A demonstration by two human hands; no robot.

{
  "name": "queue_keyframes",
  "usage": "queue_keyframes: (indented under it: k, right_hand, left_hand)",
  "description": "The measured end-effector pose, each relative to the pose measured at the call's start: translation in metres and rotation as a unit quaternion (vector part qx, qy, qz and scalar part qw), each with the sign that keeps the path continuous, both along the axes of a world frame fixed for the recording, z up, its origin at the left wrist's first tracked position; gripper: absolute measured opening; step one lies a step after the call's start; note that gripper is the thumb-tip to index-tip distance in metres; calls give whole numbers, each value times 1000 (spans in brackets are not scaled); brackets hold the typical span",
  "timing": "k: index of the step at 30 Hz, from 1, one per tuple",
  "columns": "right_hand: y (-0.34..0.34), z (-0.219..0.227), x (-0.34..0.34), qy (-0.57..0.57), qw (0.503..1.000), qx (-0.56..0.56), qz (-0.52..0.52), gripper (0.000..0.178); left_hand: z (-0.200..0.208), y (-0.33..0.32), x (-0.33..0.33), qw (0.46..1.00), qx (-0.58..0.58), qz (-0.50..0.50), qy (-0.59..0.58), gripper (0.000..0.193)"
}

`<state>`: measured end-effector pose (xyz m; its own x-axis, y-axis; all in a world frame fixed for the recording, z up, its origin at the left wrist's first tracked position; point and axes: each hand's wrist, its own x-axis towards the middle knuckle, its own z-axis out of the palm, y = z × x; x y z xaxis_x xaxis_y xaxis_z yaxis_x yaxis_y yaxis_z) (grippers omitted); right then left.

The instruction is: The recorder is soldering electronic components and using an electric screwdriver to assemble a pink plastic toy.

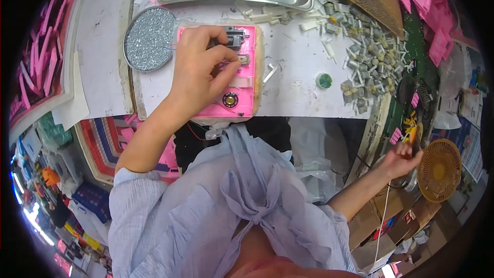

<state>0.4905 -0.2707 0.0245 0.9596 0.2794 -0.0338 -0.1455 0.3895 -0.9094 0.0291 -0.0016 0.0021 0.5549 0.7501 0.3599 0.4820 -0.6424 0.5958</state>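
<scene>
My left hand (198, 67) lies over a pink plastic casing (247, 92) on the worktable, thumb and index finger pinched together at a small metallic part (244, 60) set in it. What sits between the fingertips is too small to make out. Along the casing's upper side is a black box-shaped part (235, 37), and lower down a round speaker-like disc (230, 99). Thin wires stick out beside my left hand. Far to the right, my right hand (397, 161) has its fingers curled against a yellow-orange thing (413, 134), whose kind I cannot tell.
A round tray (129, 38) of small screws stands left of the casing. Metal trays (239, 1) with springs are behind it. Heaped small motor-like parts (360, 62) cover the right side, near a green round tub (323, 81). A brown basket (439, 170) is beside my right hand.
</scene>
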Motion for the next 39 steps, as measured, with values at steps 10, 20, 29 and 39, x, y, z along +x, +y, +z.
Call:
queue_keyframes:
  k: [10,20,29,39]
  right_hand:
    - [111,-32,-207,-205,862,-92,455,32]
    - [135,-37,-225,-297,825,-99,471,31]
    - [139,-37,-227,-317,819,-115,464,31]
    - [143,-34,-230,-357,805,-101,463,31]
  left_hand:
    - [-3,-2,6,1000,5,-6,29,17]
    - [-8,-2,4,1000,19,-2,23,16]
    - [-7,-4,4,1000,11,8,27,17]
    - [-9,-3,4,999,23,5,24,16]
